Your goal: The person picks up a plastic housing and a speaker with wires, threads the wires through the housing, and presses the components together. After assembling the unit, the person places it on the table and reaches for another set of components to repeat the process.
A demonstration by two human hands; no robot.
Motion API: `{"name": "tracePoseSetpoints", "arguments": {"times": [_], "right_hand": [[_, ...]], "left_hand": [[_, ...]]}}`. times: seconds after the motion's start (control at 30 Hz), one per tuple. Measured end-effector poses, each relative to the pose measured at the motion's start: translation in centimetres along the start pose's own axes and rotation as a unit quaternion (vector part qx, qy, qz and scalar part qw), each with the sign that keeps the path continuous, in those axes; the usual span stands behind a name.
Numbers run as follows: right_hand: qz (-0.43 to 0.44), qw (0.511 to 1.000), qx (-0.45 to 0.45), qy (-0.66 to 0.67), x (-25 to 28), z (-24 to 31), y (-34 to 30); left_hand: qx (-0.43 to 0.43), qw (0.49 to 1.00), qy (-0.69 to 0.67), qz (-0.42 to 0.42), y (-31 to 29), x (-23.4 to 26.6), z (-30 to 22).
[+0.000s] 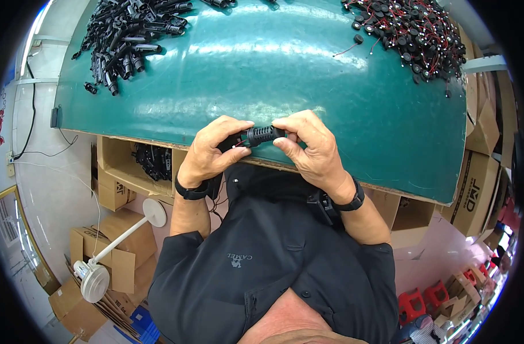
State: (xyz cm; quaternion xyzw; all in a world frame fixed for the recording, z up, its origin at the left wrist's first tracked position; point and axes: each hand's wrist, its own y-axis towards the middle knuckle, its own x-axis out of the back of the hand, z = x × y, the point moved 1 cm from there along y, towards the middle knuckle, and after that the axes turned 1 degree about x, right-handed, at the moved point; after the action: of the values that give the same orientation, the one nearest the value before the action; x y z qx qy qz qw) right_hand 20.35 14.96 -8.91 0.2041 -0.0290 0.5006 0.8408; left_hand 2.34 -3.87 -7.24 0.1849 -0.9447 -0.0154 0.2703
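Green table [331,97] bearing a heap of black plastic parts [130,34] at far left and a heap of small black discs with red wires [417,31] at far right. Below: cardboard boxes [121,172] (one holding black parts), white fan [96,281], red stools [425,301].

A small black plastic part [261,135] was held at the near edge of the green bench [273,69], just above that edge and close to its middle. It was a short, ribbed, roughly cylindrical piece lying nearly level, its long axis running left to right along the bench edge. Thin red wire showed at its left end. The left hand [213,150] pinched that left end and the right hand [311,146] pinched the right end, fingertips closed on it from both sides.
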Motion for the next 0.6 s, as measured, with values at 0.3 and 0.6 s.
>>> {"name": "tracePoseSetpoints", "arguments": {"times": [0.3, 0.6], "right_hand": [[0.034, 0.995, -0.056, 0.07, 0.25, -0.33, -0.31], [0.052, 0.994, -0.072, 0.06, 0.85, -0.06, -0.51]], "left_hand": [[0.017, 0.999, 0.002, 0.03, -0.33, 0.1, -0.32], [0.04, 0.999, -0.005, 0.007, -0.82, -0.36, -0.54]]}}
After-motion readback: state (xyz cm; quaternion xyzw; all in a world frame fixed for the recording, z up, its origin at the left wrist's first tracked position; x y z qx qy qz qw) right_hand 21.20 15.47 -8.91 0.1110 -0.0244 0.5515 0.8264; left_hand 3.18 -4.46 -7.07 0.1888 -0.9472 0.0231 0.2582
